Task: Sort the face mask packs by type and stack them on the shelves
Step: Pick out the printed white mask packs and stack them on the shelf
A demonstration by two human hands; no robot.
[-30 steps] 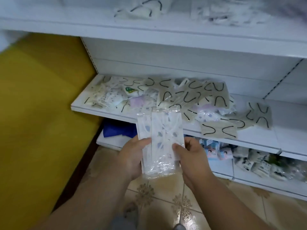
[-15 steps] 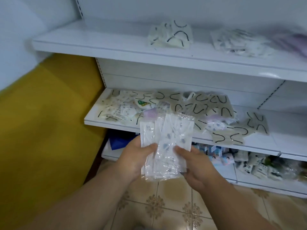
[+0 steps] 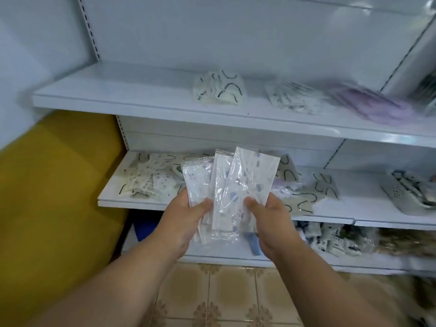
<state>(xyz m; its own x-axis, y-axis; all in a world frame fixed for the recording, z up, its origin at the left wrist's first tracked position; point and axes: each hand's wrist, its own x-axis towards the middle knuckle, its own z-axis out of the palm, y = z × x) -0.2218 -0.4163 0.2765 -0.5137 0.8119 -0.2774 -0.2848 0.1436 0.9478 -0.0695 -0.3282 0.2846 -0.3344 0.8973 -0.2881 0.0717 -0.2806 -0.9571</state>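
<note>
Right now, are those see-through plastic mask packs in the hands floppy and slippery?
Probably floppy: the clear plastic face mask packs crinkle and bend where the left hand and right hand pinch them. Likely slippery too, since the glossy wrappers have fanned apart. They look light, held by fingertips alone.

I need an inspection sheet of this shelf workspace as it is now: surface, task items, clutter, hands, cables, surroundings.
Surface: white upper shelf holds three separate piles; white middle shelf holds loose packs.
Job's things: fanned mask packs held in front of the middle shelf; black-loop pile, patterned pile and purple pile on the upper shelf.
Clutter: unsorted packs mixed on the middle shelf; more goods on the bottom shelf.
Hands: left hand and right hand each hold the fanned packs, thumbs in front.
Cables: nothing seen.
Surroundings: yellow panel at left; tiled floor below.
</note>
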